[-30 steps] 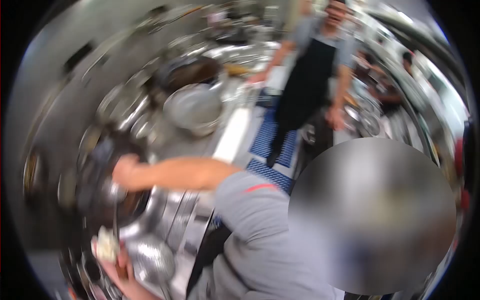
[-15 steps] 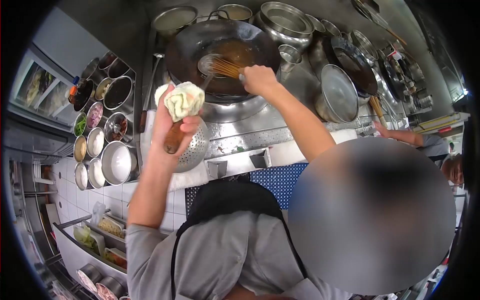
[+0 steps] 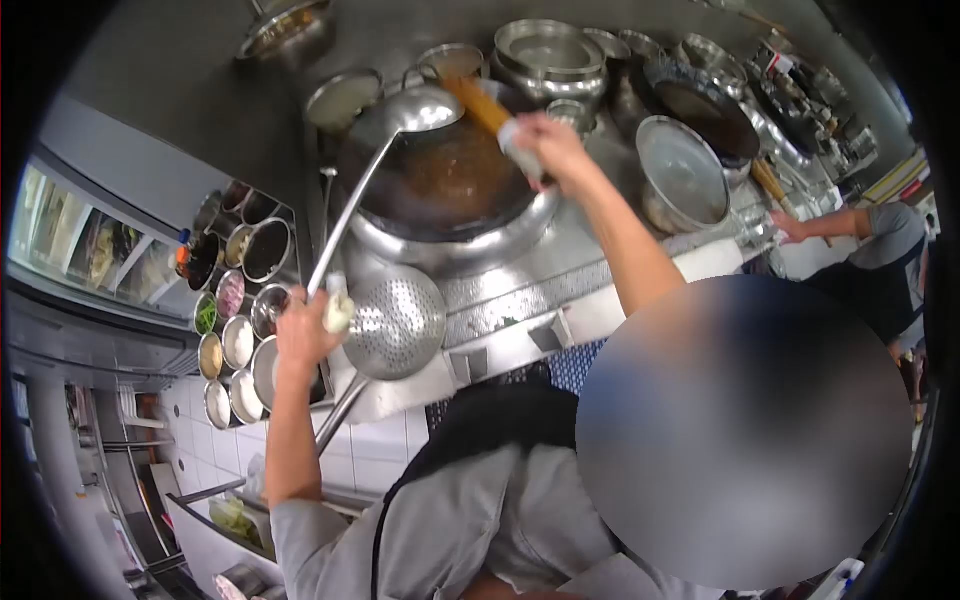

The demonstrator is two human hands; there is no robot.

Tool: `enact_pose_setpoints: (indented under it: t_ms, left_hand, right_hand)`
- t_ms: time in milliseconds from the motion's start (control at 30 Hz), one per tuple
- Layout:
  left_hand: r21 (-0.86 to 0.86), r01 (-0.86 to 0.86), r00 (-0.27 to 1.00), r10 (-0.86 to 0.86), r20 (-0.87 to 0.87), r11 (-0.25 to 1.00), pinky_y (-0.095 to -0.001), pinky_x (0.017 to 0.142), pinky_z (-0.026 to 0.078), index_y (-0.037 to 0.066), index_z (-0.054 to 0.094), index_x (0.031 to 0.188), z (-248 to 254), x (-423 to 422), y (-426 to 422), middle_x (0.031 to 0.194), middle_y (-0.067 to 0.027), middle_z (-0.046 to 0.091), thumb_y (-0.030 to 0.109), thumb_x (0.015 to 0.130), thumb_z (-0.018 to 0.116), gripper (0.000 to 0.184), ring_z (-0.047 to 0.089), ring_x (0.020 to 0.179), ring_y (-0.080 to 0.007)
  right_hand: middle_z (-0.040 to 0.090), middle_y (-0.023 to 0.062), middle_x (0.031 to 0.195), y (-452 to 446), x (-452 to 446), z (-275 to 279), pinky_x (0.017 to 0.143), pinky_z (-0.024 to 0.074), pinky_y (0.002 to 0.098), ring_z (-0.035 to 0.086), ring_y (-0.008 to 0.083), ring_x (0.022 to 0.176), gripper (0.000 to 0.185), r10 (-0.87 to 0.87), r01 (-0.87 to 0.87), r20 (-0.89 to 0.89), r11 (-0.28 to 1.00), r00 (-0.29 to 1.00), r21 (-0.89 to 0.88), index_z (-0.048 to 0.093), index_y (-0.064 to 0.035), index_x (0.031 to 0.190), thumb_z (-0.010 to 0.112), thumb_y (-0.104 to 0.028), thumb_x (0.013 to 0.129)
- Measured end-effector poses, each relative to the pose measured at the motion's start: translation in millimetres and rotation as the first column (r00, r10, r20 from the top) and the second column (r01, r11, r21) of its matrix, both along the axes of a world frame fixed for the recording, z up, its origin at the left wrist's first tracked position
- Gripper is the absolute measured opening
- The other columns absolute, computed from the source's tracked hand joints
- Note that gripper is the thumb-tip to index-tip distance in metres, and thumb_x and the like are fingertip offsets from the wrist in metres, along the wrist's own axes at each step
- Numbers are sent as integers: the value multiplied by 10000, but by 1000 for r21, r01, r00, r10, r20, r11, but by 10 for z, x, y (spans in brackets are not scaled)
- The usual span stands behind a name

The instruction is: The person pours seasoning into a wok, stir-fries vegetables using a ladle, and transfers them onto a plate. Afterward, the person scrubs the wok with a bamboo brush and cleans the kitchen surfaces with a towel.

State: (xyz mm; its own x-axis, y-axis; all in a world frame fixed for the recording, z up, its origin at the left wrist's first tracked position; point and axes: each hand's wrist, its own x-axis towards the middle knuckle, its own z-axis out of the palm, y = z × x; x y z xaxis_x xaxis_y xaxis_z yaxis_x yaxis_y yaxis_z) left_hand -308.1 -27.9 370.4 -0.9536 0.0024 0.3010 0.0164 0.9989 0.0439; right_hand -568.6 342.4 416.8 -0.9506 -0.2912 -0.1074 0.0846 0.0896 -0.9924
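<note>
My left hand (image 3: 306, 328) is closed round the handle of a long metal ladle (image 3: 423, 108), with a pale cloth (image 3: 339, 313) bunched against the fingers. The ladle's bowl is raised over the far part of a dark wok (image 3: 365, 190) that has brown liquid in it. Above the wok's right side, my right hand (image 3: 548, 152) grips a bamboo brush (image 3: 478, 104) by its whitish end, its bristles pointing up and left beside the ladle bowl. A perforated strainer (image 3: 397, 322) lies on the counter between my left hand and the wok.
Several ingredient bowls (image 3: 238, 341) stand at the left. Metal pots (image 3: 549, 52), a tilted metal bowl (image 3: 684, 172) and a second wok (image 3: 704, 118) are at the back right. A co-worker (image 3: 872, 262) stands at the far right, one arm reaching over the counter.
The ladle has risen out of the wok, its handle now slanting up from my left hand. My right hand has lifted the brush off the wok's bottom. The camera view has also shifted.
</note>
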Motion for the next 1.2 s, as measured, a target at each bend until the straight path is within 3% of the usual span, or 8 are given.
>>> enact_pose_setpoints:
  t_ms: [100,333,433,500,633,767,1033,1200]
  left_hand:
    - [98,-54,998,54,11,994,-493,650,528,84,611,958,34,115,13,986,-214,543,276,647,798,410,630,743,-403]
    - [225,2,999,-13,51,974,-466,696,512,60,641,988,86,97,21,959,-182,565,237,623,799,436,622,780,-390]
    - [507,246,961,-275,-18,826,-400,718,479,8,670,877,111,54,79,865,-153,584,224,597,796,375,596,775,-313]
    - [766,271,926,-374,-43,583,-362,725,492,20,652,987,-106,37,123,948,-121,616,258,622,804,461,609,794,-232]
    - [947,-133,931,-365,18,-293,-291,773,513,15,501,1258,-58,143,1093,1032,-72,626,335,697,799,711,621,871,-159]
    - [899,-107,824,-544,-159,-424,-314,809,534,-16,499,1264,35,-14,1578,1080,-93,633,336,715,806,721,643,949,-189]
    - [832,164,718,-643,267,529,-427,860,474,6,625,1056,88,-666,2568,982,-248,613,438,717,776,568,602,967,-391]
    - [669,336,700,-651,294,663,-432,841,488,37,630,1082,-763,-1186,3273,992,-219,655,424,744,754,529,640,927,-358]
  right_hand:
    - [681,96,884,257,487,-152,409,448,339,605,172,607,424,-38,15,84,966,996,259,631,-103,1218,705,-230,821]
    - [675,234,901,128,1009,519,709,533,440,658,380,728,397,292,329,-794,794,533,512,647,-196,1224,646,-301,842]
    - [685,145,804,426,246,586,586,533,381,655,259,609,450,112,18,-719,985,686,171,592,-121,1292,632,-282,874]
    - [682,132,825,697,402,876,455,501,305,629,183,557,454,102,-111,-168,993,981,-44,572,-92,1304,620,-271,890]
    - [651,176,952,246,768,-173,508,496,364,628,254,660,449,444,-7,290,556,847,-831,509,-107,1244,491,-444,949]
    - [633,160,942,200,1575,-997,534,474,346,600,249,670,472,271,299,430,414,861,-860,479,-111,1256,482,-472,951]
    - [630,173,918,1472,2978,-1522,457,523,302,626,214,624,496,-140,444,451,570,881,-691,468,-102,1257,489,-485,942]
    - [647,220,968,1670,3543,-1503,468,550,325,668,237,651,497,-324,533,424,484,846,-694,438,-141,1283,547,-469,926]
